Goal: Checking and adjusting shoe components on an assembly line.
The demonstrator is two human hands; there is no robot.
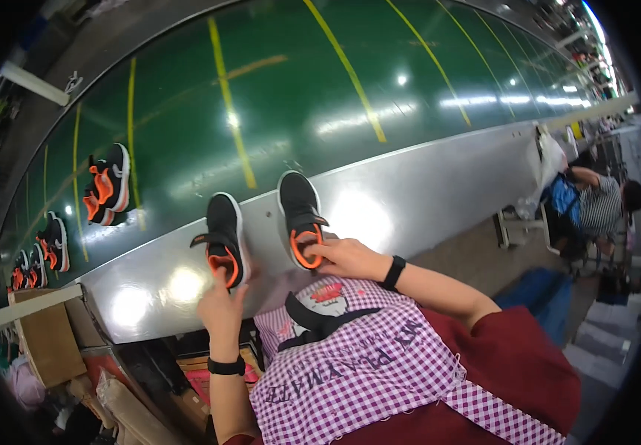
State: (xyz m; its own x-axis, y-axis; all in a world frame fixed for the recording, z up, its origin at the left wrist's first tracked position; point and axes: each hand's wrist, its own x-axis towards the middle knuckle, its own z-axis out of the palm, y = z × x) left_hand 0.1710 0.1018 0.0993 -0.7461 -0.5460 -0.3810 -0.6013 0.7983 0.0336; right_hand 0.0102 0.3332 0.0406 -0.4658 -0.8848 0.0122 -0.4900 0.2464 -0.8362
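Observation:
Two black sneakers with orange lining and white soles rest side by side on the metal ledge, toes pointing away from me and reaching toward the green belt. At the left sneaker (222,231), my left hand (220,315) pinches the heel collar, a finger dipping into the opening and the thumb outside. My right hand (350,259) grips the heel of the right sneaker (300,208), with fingertips inside its orange collar. The straps of both sneakers stick out at the side. Part of each heel is hidden by my fingers.
A green conveyor belt (283,96) with yellow cross lines runs beyond the metal ledge (424,174). A black-and-orange pair of sneakers (109,185) stands on it at left, several more farther left. A cardboard box (50,341) is below left. Another person (595,200) sits at far right.

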